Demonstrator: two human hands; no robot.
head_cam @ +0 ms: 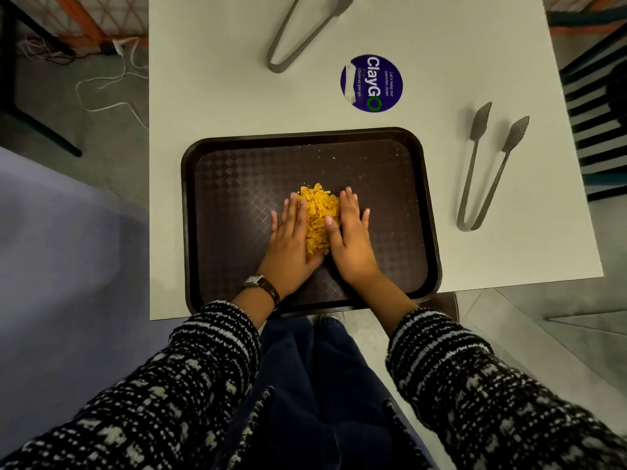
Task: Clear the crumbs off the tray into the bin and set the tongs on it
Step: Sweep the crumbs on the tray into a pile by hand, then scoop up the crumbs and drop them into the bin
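head view: my left hand (291, 240) and right hand (351, 240) lie flat, fingers straight, pressing the crumbs (319, 208) between them on the tray (234, 171). tongs (485, 174) lie right of the right hand. i see no bin; a loose scoop may scatter flakes.

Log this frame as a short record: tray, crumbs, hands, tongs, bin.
tray: dark, on white table
crumbs: yellow pile mid-tray, between both hands
left hand: flat, fingers straight, against pile
right hand: same, opposite side
tongs: near tongs and far tongs both on table, off tray
bin: not visible
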